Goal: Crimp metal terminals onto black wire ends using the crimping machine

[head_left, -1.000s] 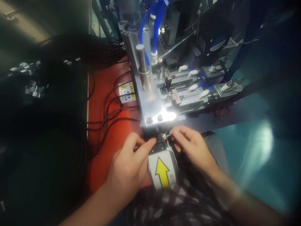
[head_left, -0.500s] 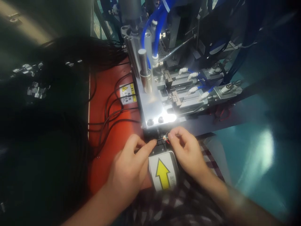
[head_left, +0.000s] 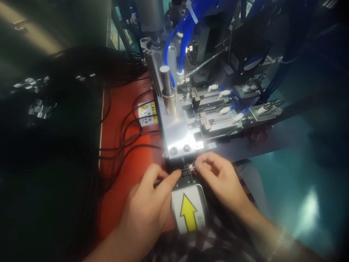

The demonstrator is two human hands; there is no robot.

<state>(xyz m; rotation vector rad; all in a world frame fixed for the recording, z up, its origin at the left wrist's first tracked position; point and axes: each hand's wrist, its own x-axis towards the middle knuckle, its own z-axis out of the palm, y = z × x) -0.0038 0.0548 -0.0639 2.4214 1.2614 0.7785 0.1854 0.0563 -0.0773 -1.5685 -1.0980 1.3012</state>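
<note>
Thin black cable pinched in my left hand, coloured wires at my right hand, nearer than before, its grip unclear

The narrow gap between left hand and right hand is bridged by a cable end with fine wires. Forward passage is barred by the bright metal plate, its steel post upright, blue tubes behind. Nearer the body, the yellow-arrow block fills the middle. At left, black cables loop over the red table. At right, room opens above the teal floor, bounded forward by pneumatic cylinders.
</note>
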